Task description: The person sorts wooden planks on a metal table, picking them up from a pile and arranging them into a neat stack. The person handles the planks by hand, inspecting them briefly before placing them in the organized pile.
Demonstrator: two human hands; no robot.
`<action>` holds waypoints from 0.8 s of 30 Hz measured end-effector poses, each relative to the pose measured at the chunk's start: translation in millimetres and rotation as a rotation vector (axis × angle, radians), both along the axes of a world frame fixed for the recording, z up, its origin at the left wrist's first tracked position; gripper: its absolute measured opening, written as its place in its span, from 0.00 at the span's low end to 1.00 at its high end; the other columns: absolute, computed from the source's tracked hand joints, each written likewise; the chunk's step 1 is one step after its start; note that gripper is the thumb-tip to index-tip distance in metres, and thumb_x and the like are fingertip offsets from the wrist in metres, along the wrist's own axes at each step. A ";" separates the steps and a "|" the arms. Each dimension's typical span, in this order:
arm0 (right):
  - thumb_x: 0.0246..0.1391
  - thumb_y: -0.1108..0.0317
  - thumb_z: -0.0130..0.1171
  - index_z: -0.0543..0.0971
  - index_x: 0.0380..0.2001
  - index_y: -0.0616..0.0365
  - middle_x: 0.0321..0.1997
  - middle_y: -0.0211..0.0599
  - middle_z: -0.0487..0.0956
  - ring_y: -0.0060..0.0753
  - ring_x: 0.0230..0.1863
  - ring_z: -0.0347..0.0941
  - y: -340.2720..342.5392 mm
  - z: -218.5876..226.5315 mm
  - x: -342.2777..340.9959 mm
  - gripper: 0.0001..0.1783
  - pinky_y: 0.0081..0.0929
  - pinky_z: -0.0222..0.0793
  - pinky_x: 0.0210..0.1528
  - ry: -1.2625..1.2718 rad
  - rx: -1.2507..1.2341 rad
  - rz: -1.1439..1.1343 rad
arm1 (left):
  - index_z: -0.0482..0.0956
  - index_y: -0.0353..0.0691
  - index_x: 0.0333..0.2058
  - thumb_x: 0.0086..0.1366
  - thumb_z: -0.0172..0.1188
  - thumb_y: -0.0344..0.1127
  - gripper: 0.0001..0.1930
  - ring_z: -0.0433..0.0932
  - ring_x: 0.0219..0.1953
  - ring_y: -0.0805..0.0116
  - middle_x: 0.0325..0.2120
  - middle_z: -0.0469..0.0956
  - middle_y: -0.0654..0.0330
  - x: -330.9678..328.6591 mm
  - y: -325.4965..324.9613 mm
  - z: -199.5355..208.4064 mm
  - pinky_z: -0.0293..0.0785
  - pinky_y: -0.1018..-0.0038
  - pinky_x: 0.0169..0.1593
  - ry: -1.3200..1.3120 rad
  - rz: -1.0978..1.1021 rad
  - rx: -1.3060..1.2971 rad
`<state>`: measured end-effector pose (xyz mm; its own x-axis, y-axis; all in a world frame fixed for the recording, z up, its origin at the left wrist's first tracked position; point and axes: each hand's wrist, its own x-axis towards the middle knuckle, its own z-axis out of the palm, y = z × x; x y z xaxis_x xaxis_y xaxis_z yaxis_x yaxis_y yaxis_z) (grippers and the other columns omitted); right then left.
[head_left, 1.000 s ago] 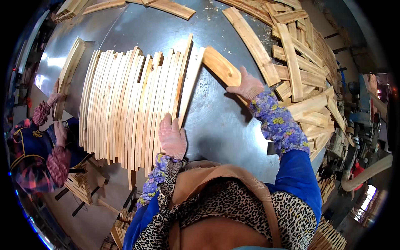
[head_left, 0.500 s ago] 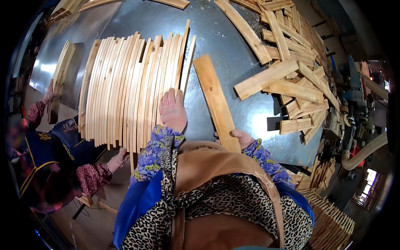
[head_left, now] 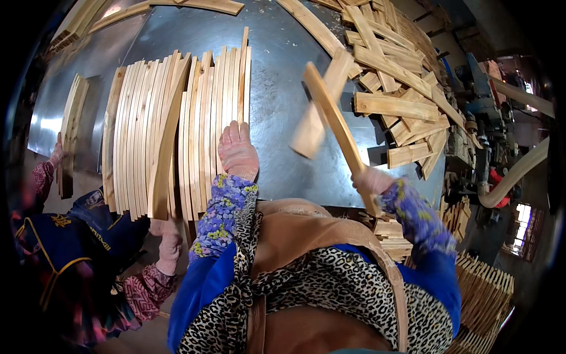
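Note:
My left hand [head_left: 238, 150], in a pale pink glove, lies with fingers stretched out on the right end of a row of narrow wooden slats [head_left: 227, 88]. The slats stand packed side by side on the metal table. My right hand [head_left: 374, 180], somewhat blurred, is closed round the near end of a wooden board [head_left: 335, 115], turned so that its narrow edge shows. Just beyond that board is another wooden board [head_left: 315, 130], smeared by motion and partly crossed by the held one; whether it touches the table I cannot tell.
At the right lies a heap of loose boards [head_left: 407, 106] on the metal table [head_left: 277, 171]. A co-worker's gloved hand [head_left: 168, 239] is at the near end of a slanted slat [head_left: 168, 147] in the row. More boards [head_left: 72, 124] stand far left. Machinery with a hose [head_left: 519, 174] is at the right.
My right hand has moved right and turned its board on edge. A second board has shifted left from the heap. In the row, one slat now slants, with the co-worker's hand near its end.

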<state>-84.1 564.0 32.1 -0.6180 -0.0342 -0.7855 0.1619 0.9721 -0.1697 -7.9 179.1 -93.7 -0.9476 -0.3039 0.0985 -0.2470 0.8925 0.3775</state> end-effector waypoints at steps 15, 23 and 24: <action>0.59 0.63 0.68 0.81 0.59 0.63 0.60 0.47 0.84 0.40 0.58 0.82 -29.4 95.3 42.2 0.26 0.40 0.81 0.60 0.522 -0.578 -0.020 | 0.74 0.38 0.66 0.61 0.70 0.33 0.34 0.71 0.69 0.40 0.67 0.72 0.43 26.6 -22.0 -25.9 0.72 0.48 0.68 0.144 -0.019 -0.021; 0.56 0.65 0.74 0.80 0.66 0.62 0.52 0.45 0.88 0.46 0.53 0.85 107.3 -47.6 133.6 0.34 0.39 0.82 0.58 -0.279 -0.607 -0.502 | 0.75 0.37 0.67 0.62 0.72 0.41 0.35 0.71 0.69 0.39 0.67 0.73 0.43 14.4 -18.0 0.2 0.70 0.47 0.70 0.024 -0.053 0.095; 0.58 0.63 0.74 0.82 0.62 0.61 0.47 0.39 0.87 0.43 0.46 0.85 96.1 -39.2 123.0 0.30 0.38 0.83 0.54 -0.362 -0.632 -0.690 | 0.75 0.37 0.67 0.62 0.73 0.42 0.36 0.71 0.69 0.39 0.68 0.72 0.43 24.4 -17.0 -2.2 0.70 0.47 0.70 0.046 -0.055 0.059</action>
<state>38.9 660.1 -7.1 -0.3873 -0.2347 -0.8916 0.8003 0.3946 -0.4515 16.4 162.1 -95.9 -0.9578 -0.2584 0.1257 -0.1797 0.8800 0.4397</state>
